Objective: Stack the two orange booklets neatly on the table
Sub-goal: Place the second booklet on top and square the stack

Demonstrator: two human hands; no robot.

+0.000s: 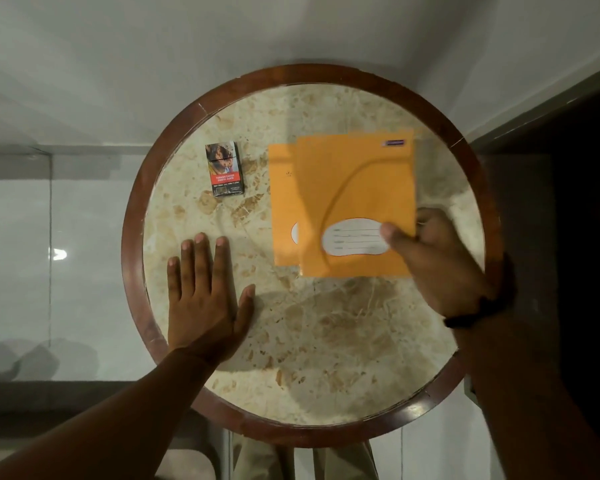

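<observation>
A: Right hand (440, 261) first. State of the fingers?

B: Pinching the upper orange booklet (355, 202) at its near right corner. Thumb on the cover, tip just touching the white name label (354, 237). The other fingers (433, 220) curl past the booklet's right edge; their undersides are hidden, and the hand is a little motion-blurred. A dark band (478, 313) sits on that wrist.

A: Where does the booklet lie from those fingers?

B: It spreads away from the thumb, forward and to the left, over the lower orange booklet (283, 202). The lower one shows only as a strip beyond the upper one's left edge, with a sliver of its own white label. Edges do not line up: the upper sits offset to the right and slightly nearer. Whether it rests fully flat I cannot tell.

A: Left hand (205, 299)?

B: Flat on the bench (326, 341), palm down, fingers spread and extended, holding nothing. The thumb points toward the booklets, well apart from them.

A: Anything else near the fingers?

B: A cigarette pack (225, 169) lies face-up on the bench, straight ahead of the left fingertips with a clear gap, and left of the lower booklet. The bench is round, marble-patterned top, dark wooden rim.
</observation>
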